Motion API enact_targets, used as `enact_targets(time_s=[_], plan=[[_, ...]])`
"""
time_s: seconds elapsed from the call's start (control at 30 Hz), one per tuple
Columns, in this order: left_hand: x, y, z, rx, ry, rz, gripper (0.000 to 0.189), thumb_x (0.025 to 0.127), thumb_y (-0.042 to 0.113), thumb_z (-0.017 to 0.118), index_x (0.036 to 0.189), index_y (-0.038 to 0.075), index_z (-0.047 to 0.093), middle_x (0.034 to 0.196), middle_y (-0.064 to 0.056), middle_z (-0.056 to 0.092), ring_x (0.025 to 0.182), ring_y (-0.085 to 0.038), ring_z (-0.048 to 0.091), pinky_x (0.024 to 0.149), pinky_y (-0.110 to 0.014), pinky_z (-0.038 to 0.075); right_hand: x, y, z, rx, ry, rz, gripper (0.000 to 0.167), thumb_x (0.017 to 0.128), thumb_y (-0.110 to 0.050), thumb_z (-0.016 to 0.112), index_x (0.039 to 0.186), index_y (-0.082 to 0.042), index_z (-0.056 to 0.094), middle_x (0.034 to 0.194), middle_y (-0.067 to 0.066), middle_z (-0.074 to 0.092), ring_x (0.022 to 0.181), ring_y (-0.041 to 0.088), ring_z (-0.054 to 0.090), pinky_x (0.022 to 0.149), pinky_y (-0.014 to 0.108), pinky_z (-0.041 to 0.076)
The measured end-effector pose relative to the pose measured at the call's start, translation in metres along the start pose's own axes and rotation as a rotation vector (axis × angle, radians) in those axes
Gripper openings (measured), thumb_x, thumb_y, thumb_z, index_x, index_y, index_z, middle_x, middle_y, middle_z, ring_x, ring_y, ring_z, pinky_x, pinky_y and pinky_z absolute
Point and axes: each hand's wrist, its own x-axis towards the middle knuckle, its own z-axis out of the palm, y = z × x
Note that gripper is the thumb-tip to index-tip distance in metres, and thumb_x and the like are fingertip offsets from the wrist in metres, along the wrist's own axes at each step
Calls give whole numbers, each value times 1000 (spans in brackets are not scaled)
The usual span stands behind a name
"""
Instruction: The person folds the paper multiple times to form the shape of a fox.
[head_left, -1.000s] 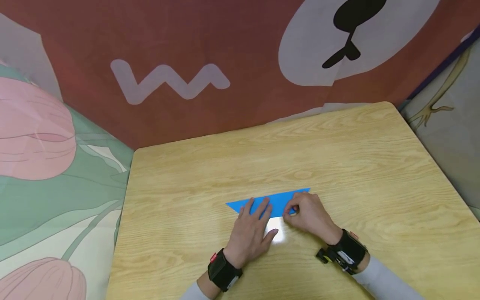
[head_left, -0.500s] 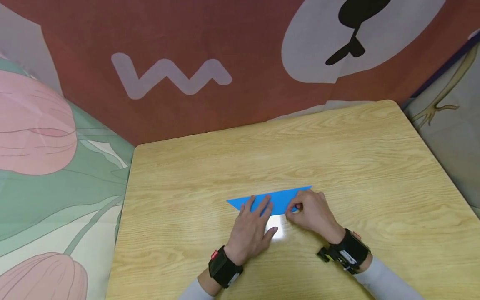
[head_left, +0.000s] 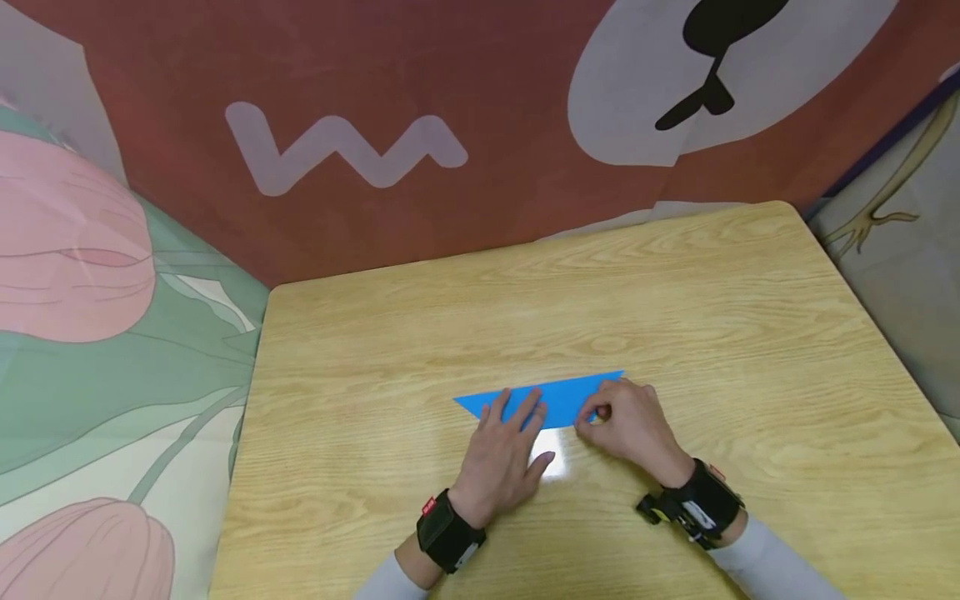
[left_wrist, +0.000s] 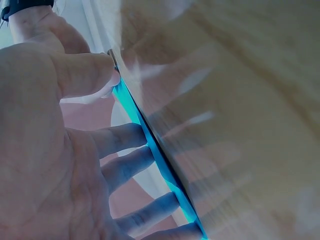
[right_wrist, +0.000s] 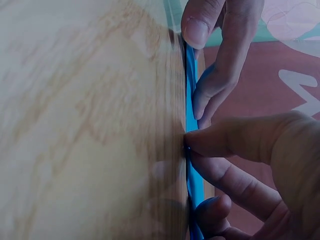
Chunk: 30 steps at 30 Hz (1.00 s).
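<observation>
A folded sheet of blue paper (head_left: pixel 558 404) lies flat on the wooden table, its long edge away from the person and a pointed corner at each side. Across its left part my left hand (head_left: pixel 498 475) rests with spread, straight fingers; the thumb lies off the paper on the table. Thumb and forefinger of my right hand (head_left: pixel 626 421) meet at the paper's near edge, right of the left hand, and pinch it there. In the right wrist view those fingertips (right_wrist: pixel 197 142) sit right at the blue edge (right_wrist: pixel 191 90). The right hand covers part of the paper's right end.
The wooden table (head_left: pixel 390 333) stretches out on every side of the paper. Behind it hangs a brown cloth (head_left: pixel 420 225) with a cartoon face, and a floral cloth (head_left: pixel 187 350) is at the left. Both wrists wear black bands (head_left: pixel 450 533).
My right hand has slid slightly right along the paper's near edge. The left hand has stayed in place on the paper; the head view has tilted a little.
</observation>
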Motion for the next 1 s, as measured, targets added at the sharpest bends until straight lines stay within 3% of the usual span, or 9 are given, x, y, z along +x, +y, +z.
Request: enact_targets(time_s=[0.3,0.53,1.0], plan=[[1,0,-1,-3,-1,2,68,106,58,55,161,18,49,171,-1,42,152,-40,45,112,-57,53,-3,3,-5,-30,22,7,21,73,-17,90,67,-33,78,64,-17,51,67,6,49,68,34,36],[-3,-4,-2,-4,-29,-16,68,107,57,55,163,19,47,172,0,40,153,-40,44,113,-57,52,-1,-1,-5,9,-33,72,20,76,-18,90,68,-34,79,66,-14,53,69,9,49,73,38,33],[-1,0,0,-21,-26,-13,67,107,56,54,163,19,48,173,0,39,154,-41,43,114,-58,51,-4,4,-10,-12,4,78,20,74,-18,88,68,-34,80,65,-15,52,66,4,49,72,35,36]])
